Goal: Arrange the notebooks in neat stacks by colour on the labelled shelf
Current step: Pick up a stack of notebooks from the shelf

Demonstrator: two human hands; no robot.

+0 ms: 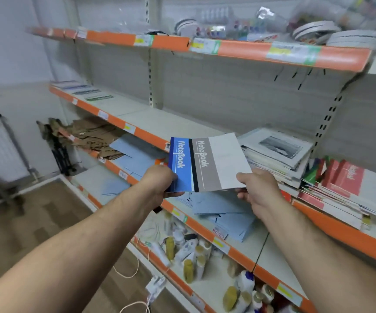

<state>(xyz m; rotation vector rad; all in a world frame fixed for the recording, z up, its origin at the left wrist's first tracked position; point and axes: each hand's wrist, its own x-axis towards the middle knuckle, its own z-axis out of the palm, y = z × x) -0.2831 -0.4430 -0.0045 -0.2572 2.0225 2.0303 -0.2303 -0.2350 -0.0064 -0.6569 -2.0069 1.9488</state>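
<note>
Fingers of the right hand curl under the near right corner of the grey notebook with the thumb laid on top, pinching it. The left hand grips the near left corner of the blue notebook the same way, thumb above and fingers tucked beneath. On my feed both covers are held flat in the air in front of the middle shelf, the grey one overlapping the blue one's right edge.

That shelf has an orange front strip with small labels (too blurred for me to read). On its right end lies a loose mixed pile of notebooks, and just beside it, further right, red notebooks fan out over the edge. At the far left end I can make out a few flat sorted stacks, well apart from the hands. Below the held pair, pale blue envelopes lie scattered on the next shelf down, with crumpled brown cardboard to their left. On the lowest shelf lie small bottles.
</note>
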